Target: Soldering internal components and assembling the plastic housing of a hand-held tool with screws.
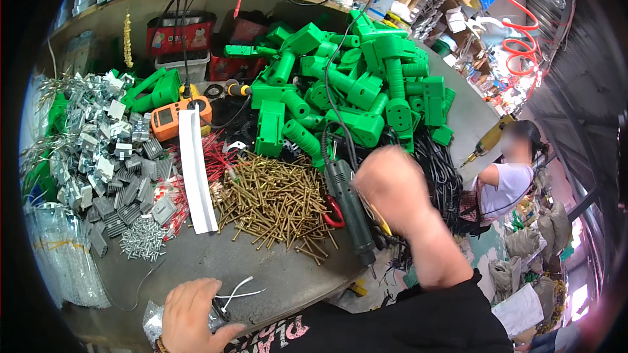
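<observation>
At the near table edge, my left hand (pixel 193 314) is closed round a small dark part (pixel 220 312). White wires (pixel 241 292) stick out beside its fingers, and most of the part is hidden. Crumpled clear plastic (pixel 153 320) lies against that hand. Smeared by motion, my right hand (pixel 392 186) is beside a dark electric screwdriver (pixel 350 206) that hangs from a coiled cord, bit downward. A yellow-tipped thing (pixel 380 219) shows under the right hand; I cannot tell whether it is held. Brass-coloured screws (pixel 271 196) are heaped left of the screwdriver.
Green plastic housings (pixel 353 78) fill the back. Grey metal blocks (pixel 121 196), silver screws (pixel 142 240) and white-topped parts (pixel 91 144) crowd the left. A white channel strip (pixel 196 173) leans by an orange meter (pixel 175 119). Black cables (pixel 441 173) hang right; another person (pixel 500 186) is beyond.
</observation>
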Action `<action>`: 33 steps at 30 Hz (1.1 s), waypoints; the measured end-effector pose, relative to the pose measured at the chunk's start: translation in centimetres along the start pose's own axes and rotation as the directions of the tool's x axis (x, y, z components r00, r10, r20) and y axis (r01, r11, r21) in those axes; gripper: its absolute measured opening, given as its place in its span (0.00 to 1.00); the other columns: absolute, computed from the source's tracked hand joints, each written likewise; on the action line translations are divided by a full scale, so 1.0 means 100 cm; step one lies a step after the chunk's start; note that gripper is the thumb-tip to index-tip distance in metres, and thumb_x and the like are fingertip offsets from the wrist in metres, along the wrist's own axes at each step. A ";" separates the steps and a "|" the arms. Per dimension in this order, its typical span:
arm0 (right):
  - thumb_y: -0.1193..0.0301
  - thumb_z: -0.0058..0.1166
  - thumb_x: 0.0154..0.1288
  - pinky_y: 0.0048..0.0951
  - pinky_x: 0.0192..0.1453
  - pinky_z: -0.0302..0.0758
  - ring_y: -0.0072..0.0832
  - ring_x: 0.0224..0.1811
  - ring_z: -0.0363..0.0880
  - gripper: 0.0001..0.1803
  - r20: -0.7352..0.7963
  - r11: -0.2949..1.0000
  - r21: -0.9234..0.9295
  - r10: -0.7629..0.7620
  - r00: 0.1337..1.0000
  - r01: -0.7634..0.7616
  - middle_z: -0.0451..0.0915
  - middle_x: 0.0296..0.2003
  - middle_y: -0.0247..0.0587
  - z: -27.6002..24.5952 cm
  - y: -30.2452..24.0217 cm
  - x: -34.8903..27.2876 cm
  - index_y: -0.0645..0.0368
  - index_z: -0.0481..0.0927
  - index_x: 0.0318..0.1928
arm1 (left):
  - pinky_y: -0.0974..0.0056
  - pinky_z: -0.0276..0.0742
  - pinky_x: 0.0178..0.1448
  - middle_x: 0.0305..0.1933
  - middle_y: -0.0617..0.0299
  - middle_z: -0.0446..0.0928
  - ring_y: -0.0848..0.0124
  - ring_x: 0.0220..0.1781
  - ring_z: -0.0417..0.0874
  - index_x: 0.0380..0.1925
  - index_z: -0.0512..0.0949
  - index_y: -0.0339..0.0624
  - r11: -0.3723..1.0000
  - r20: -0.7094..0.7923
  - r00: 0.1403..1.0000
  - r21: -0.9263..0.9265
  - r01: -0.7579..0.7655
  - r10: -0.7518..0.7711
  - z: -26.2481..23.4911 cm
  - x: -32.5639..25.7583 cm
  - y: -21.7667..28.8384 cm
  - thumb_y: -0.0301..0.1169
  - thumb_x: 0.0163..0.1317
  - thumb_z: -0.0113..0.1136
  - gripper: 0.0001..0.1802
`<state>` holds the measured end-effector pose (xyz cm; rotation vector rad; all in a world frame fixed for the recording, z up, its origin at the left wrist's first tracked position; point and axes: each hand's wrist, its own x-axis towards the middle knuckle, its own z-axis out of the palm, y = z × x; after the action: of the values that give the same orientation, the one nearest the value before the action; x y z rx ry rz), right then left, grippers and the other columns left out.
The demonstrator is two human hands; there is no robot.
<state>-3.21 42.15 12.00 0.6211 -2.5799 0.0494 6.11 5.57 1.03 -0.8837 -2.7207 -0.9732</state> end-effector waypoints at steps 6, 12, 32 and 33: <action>0.55 0.68 0.60 0.45 0.63 0.74 0.50 0.57 0.79 0.37 -0.099 0.772 -0.013 0.631 0.769 -0.635 0.79 0.55 0.56 -0.001 0.135 -0.001 0.63 0.70 0.63 | 0.47 0.73 0.61 0.54 0.44 0.78 0.44 0.56 0.79 0.53 0.75 0.34 0.998 -0.009 0.999 -0.046 -0.034 0.034 0.008 0.002 -0.008 0.41 0.44 0.79 0.38; 0.61 0.70 0.63 0.37 0.63 0.74 0.37 0.58 0.78 0.38 -0.002 0.543 0.666 0.686 0.727 -0.511 0.76 0.57 0.57 0.006 0.174 -0.008 0.65 0.67 0.66 | 0.47 0.73 0.61 0.55 0.44 0.78 0.44 0.57 0.79 0.54 0.75 0.34 1.000 -0.023 1.000 -0.010 -0.019 0.018 0.006 -0.003 -0.005 0.40 0.45 0.79 0.37; 0.65 0.49 0.79 0.30 0.66 0.70 0.24 0.60 0.72 0.23 0.407 -0.138 0.890 -0.186 0.894 -0.434 0.73 0.60 0.39 -0.024 -0.104 -0.019 0.63 0.66 0.67 | 0.30 0.55 0.72 0.62 0.76 0.76 0.66 0.69 0.72 0.43 0.78 0.70 0.476 -0.217 0.602 0.823 -0.311 0.768 -0.018 0.068 0.082 0.47 0.64 0.55 0.09; 0.66 0.46 0.81 0.29 0.67 0.69 0.22 0.61 0.71 0.22 0.402 -0.160 0.891 -0.159 0.902 -0.425 0.73 0.60 0.38 -0.017 -0.107 -0.015 0.62 0.65 0.68 | 0.32 0.56 0.72 0.58 0.76 0.79 0.66 0.65 0.76 0.37 0.76 0.68 0.522 -0.233 0.618 0.783 -0.339 0.751 -0.022 0.068 0.077 0.44 0.63 0.56 0.04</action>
<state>3.42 33.43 12.03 0.8165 -2.3313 2.5610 4.69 12.34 8.99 -1.0182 -1.7826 -0.0114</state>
